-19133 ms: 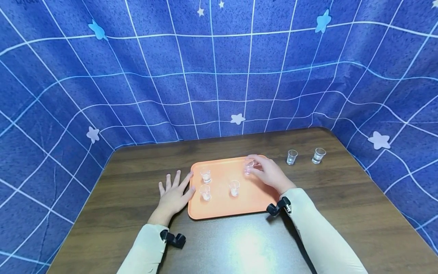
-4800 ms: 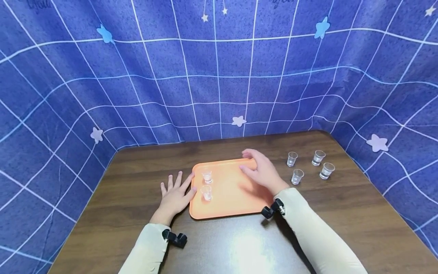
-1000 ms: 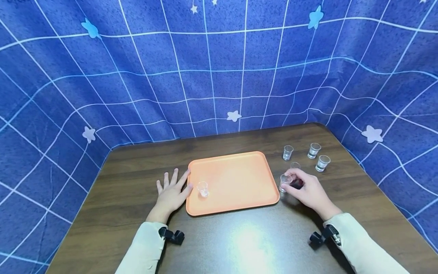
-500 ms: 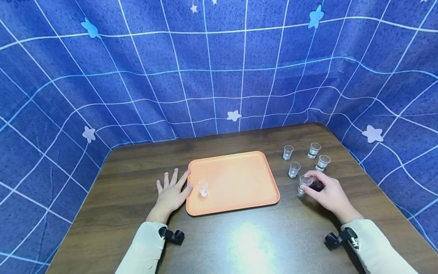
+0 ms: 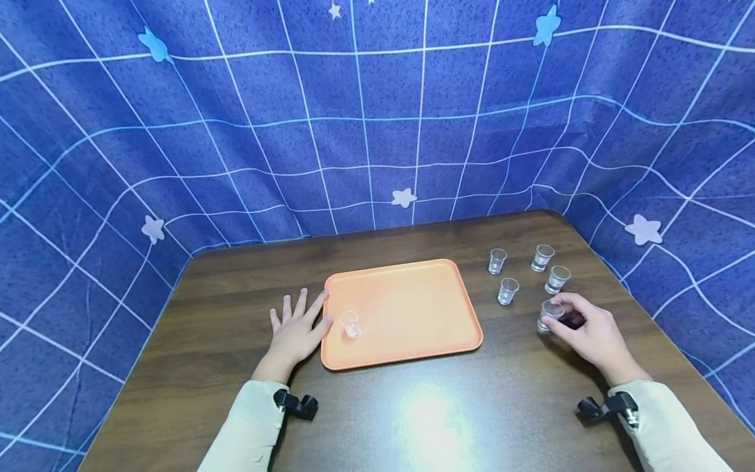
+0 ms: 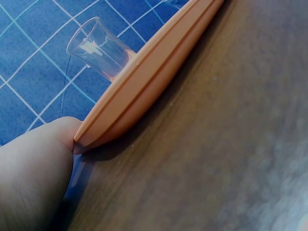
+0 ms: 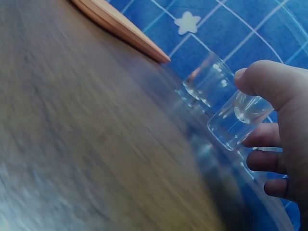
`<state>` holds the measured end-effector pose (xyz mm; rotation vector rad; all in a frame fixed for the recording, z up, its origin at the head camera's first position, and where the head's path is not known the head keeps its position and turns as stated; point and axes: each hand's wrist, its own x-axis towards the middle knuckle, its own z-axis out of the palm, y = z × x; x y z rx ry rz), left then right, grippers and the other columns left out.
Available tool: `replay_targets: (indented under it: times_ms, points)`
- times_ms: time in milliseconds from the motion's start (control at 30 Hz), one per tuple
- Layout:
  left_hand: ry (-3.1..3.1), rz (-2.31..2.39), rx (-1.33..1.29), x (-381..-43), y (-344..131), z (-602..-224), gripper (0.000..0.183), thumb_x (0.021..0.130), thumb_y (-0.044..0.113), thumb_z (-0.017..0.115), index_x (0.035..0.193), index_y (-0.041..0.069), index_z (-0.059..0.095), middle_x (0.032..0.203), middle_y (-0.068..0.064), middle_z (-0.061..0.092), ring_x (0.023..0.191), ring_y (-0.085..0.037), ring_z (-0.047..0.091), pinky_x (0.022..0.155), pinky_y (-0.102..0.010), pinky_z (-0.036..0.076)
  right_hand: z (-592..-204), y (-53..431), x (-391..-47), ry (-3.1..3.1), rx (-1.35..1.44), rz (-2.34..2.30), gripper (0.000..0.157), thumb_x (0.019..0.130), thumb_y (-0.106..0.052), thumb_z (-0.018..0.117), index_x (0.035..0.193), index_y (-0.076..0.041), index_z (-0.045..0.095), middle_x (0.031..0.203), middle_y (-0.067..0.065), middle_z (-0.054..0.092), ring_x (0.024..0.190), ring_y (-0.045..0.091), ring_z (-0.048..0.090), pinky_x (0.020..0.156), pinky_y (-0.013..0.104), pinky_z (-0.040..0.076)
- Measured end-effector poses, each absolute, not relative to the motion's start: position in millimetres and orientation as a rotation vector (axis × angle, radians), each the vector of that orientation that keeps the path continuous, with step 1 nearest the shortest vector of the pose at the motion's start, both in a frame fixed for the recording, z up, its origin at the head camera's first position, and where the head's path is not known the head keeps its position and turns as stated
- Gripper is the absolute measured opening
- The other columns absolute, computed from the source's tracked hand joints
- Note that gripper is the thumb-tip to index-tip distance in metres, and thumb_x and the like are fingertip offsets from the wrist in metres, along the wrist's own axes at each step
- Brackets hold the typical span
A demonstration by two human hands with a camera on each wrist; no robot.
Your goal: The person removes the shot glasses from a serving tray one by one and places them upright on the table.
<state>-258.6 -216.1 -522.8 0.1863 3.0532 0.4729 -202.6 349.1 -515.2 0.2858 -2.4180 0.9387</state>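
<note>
My right hand (image 5: 592, 334) pinches a small clear shot glass (image 5: 548, 316) between thumb and fingers, right of the tray and in front of the other glasses. In the right wrist view this glass (image 7: 236, 122) is tilted in the picture; whether its base touches the table I cannot tell. On the table's left side, my left hand (image 5: 295, 341) lies with fingers spread, its thumb and index finger touching the left rim of the orange tray (image 5: 407, 314). One shot glass (image 5: 350, 325) stands upright on the tray near that hand.
Behind the held glass, several shot glasses stand on the brown wooden table (image 5: 366, 419): a back left one (image 5: 497, 261), a front left one (image 5: 507, 291), a back right one (image 5: 542, 258) and a front right one (image 5: 557, 279). A blue curtain (image 5: 377, 151) hangs around the table's far sides.
Over the last second my right hand has carried the glass rightward from beside the tray. Earlier, several glasses stood on the tray; one stands there now. My left hand has stayed in place.
</note>
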Motion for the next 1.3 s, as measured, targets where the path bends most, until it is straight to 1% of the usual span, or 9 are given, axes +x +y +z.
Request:
replay_targets:
  times_ms: [300,500,633,833,933,1167,1233,1300]
  points:
    - [3.059,0.472,0.200,-258.7,-216.7,-522.0,0.068,0.101,0.067,0.030,0.162,0.038,0.021,0.169,-0.019,0.007,0.150,-0.054,-0.008,0.109,-0.076,-0.012,-515.1,365.2,-197.8,-2.435,0.215,0.884,0.039,0.073,-0.013,0.089,0.107,-0.013,0.070,0.083,0.002,0.071,0.067,0.003,0.058,0.063,0.014,0.041]
    - [3.051,0.464,0.185,-259.5,-217.2,-523.7,0.069,0.100,0.069,0.028,0.162,0.039,0.020,0.169,-0.016,0.007,0.151,-0.051,-0.009,0.110,-0.074,-0.013,-516.8,374.1,-195.9,-2.463,0.200,0.865,0.038,0.076,-0.016,0.088,0.109,-0.013,0.068,0.084,0.004,0.071,0.067,0.000,0.058,0.063,0.012,0.041]
    - [3.057,0.468,0.199,-259.0,-217.4,-523.3,0.069,0.100,0.069,0.029,0.162,0.039,0.020,0.169,-0.017,0.008,0.150,-0.052,-0.008,0.110,-0.075,-0.012,-516.2,378.8,-194.6,-2.479,0.182,0.848,0.038,0.078,-0.018,0.087,0.110,-0.013,0.067,0.085,0.006,0.071,0.067,-0.001,0.057,0.062,0.012,0.041]
    - [3.076,0.480,0.229,-256.2,-217.5,-520.1,0.066,0.102,0.066,0.032,0.161,0.039,0.023,0.168,-0.017,0.011,0.150,-0.053,-0.004,0.110,-0.077,-0.007,-513.7,384.1,-193.3,-2.502,0.153,0.786,0.039,0.079,-0.020,0.085,0.112,-0.012,0.066,0.083,0.010,0.071,0.068,0.000,0.056,0.061,0.019,0.040]
    - [3.079,0.475,0.230,-255.1,-217.0,-519.2,0.066,0.102,0.065,0.033,0.161,0.038,0.023,0.168,-0.018,0.012,0.150,-0.054,-0.003,0.110,-0.077,-0.006,-511.8,385.3,-192.3,-2.516,0.152,0.780,0.039,0.079,-0.021,0.084,0.112,-0.012,0.065,0.083,0.010,0.071,0.068,0.001,0.056,0.060,0.020,0.039]
    - [3.079,0.466,0.225,-254.8,-216.6,-519.2,0.066,0.102,0.065,0.033,0.161,0.038,0.023,0.168,-0.018,0.012,0.150,-0.054,-0.003,0.110,-0.077,-0.006,-511.3,386.0,-191.4,-2.526,0.161,0.799,0.038,0.081,-0.021,0.083,0.112,-0.012,0.064,0.083,0.008,0.070,0.067,0.000,0.056,0.060,0.018,0.040]
    - [3.081,0.466,0.227,-254.9,-216.3,-519.4,0.065,0.102,0.065,0.033,0.161,0.038,0.024,0.168,-0.018,0.012,0.150,-0.054,-0.003,0.110,-0.077,-0.006,-511.0,386.2,-191.2,-2.538,0.147,0.802,0.039,0.081,-0.023,0.083,0.114,-0.013,0.064,0.085,0.008,0.071,0.069,-0.001,0.057,0.061,0.020,0.041]
    - [3.082,0.469,0.229,-254.7,-215.5,-519.4,0.065,0.103,0.064,0.033,0.161,0.037,0.024,0.168,-0.018,0.012,0.150,-0.054,-0.003,0.110,-0.077,-0.006,-510.0,387.3,-190.6,-2.559,0.122,0.807,0.043,0.082,-0.026,0.083,0.117,-0.014,0.063,0.089,0.009,0.072,0.074,-0.005,0.056,0.063,0.023,0.041]
